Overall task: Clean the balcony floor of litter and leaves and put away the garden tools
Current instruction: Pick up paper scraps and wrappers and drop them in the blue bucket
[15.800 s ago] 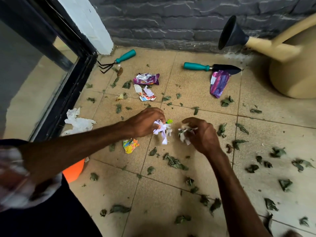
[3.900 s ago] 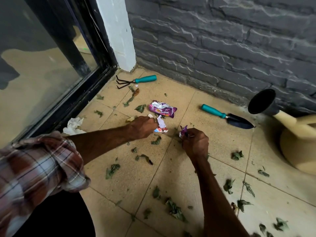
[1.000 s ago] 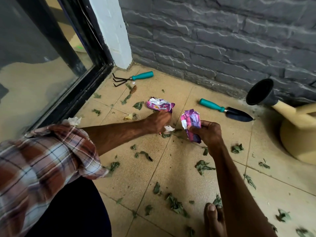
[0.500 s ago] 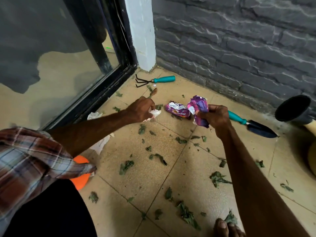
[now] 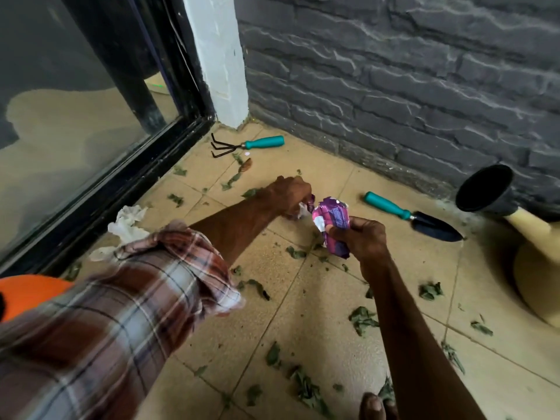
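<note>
Left hand [image 5: 288, 195]: fingers curled round crumpled litter [image 5: 304, 208], mid-floor.
Right hand [image 5: 362, 237]: gripping purple wrapper [image 5: 332, 218], held right of it.
Method: bunch it tightly before lifting.
Outstanding: leaves [image 5: 362, 319] scattered near; rake [image 5: 248, 144] far left, trowel [image 5: 415, 216] far right.

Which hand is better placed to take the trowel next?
Probably right: the right hand lies nearer the trowel, though it grips a purple wrapper. The left hand, farther off, also grips litter.
</note>
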